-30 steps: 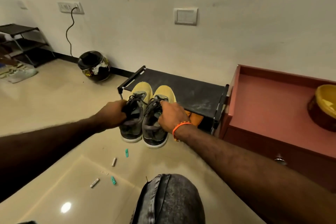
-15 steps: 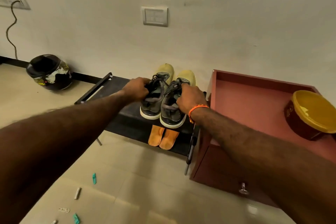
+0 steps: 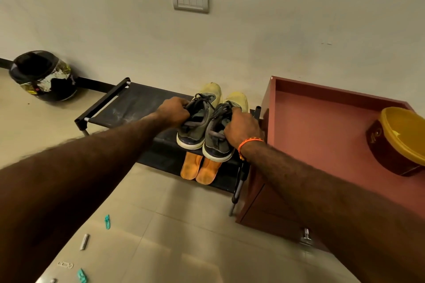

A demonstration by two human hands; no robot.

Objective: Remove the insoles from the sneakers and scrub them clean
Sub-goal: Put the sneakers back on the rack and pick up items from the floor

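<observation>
Two grey sneakers with yellow toes and white soles sit side by side at the right end of a black shoe rack (image 3: 128, 108), toes toward the wall. My left hand (image 3: 173, 110) grips the collar of the left sneaker (image 3: 195, 126). My right hand (image 3: 241, 125), with an orange wrist thread, grips the collar of the right sneaker (image 3: 217, 142). Two orange insoles (image 3: 200, 169) lie together on the rack's lower shelf, just under the sneakers' heels. The inside of each sneaker is mostly hidden by laces and my fingers.
A red cabinet (image 3: 322, 126) stands right of the rack, carrying a maroon tub with a yellow lid (image 3: 400, 140). A black helmet (image 3: 43, 76) rests on the floor at left by the wall. Several clothes pegs (image 3: 107, 221) lie scattered on the tiled floor.
Both hands carried the sneakers from above the floor to the right end of the rack's top shelf. The view shifted right and closer, and the orange insoles on the lower shelf came into sight.
</observation>
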